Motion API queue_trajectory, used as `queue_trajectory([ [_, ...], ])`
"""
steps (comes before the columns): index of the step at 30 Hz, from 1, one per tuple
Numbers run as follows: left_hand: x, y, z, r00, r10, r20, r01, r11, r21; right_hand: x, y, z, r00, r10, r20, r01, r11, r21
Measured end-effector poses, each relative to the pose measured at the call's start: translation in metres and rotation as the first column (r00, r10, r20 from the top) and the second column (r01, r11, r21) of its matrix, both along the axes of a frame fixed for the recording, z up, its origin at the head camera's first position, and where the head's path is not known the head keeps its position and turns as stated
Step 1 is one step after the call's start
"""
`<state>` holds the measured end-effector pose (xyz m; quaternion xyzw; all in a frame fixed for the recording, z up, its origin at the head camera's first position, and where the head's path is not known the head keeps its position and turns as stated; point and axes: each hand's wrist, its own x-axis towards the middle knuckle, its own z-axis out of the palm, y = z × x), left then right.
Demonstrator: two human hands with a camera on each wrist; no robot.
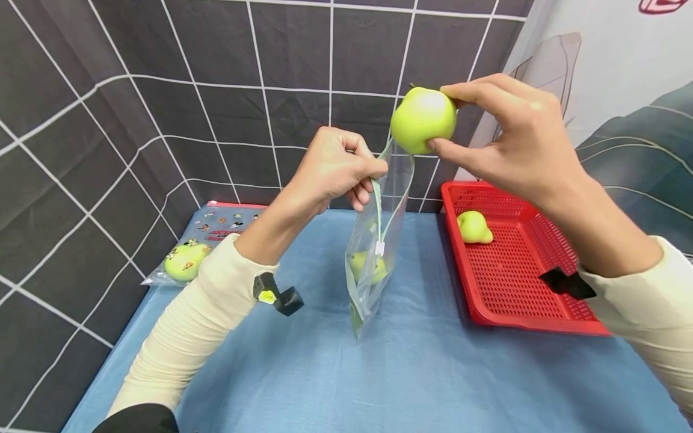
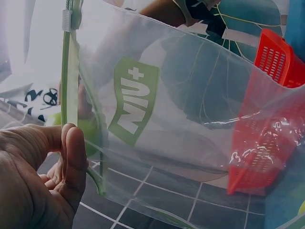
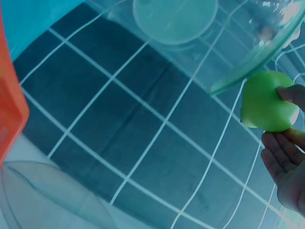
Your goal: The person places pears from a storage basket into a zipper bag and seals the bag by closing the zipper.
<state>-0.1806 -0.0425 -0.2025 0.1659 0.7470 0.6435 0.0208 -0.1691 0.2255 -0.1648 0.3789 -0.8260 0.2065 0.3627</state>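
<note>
My left hand [image 1: 338, 162] pinches the green zip edge of a clear slider bag [image 1: 356, 237], which hangs with its mouth spread apart. A yellow-green fruit [image 1: 360, 267] shows low inside the bag. In the left wrist view, a green printed label [image 2: 136, 100] is on the bag's side. My right hand [image 1: 509, 129] holds a green apple [image 1: 422, 120] between thumb and fingers, right at the bag's mouth. From the right wrist view, the apple [image 3: 267, 102] overlaps the bag's green rim [image 3: 238, 81].
On the right stands a red perforated basket [image 1: 465, 282] with a knobbly yellow-green fruit [image 1: 473, 227] in it. At the back left lies a printed zip bag [image 1: 216, 222] with a round yellow-green fruit [image 1: 186, 261]. A dark tiled-pattern sheet [image 1: 216, 114] rises behind the blue cloth [image 1: 314, 367].
</note>
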Motion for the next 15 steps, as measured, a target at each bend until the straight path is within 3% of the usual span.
queue_trajectory([
  [8, 0.000, 0.001, 0.000, 1.000, -0.003, 0.008, 0.003, 1.000, -0.002, 0.000, -0.010, -0.006, 0.996, 0.086, -0.017, -0.086, 0.996, 0.023],
  [15, 0.000, 0.000, 0.002, 1.000, 0.015, 0.005, -0.015, 1.000, -0.002, 0.002, -0.006, -0.011, 0.997, 0.072, 0.002, -0.072, 0.994, 0.076],
])
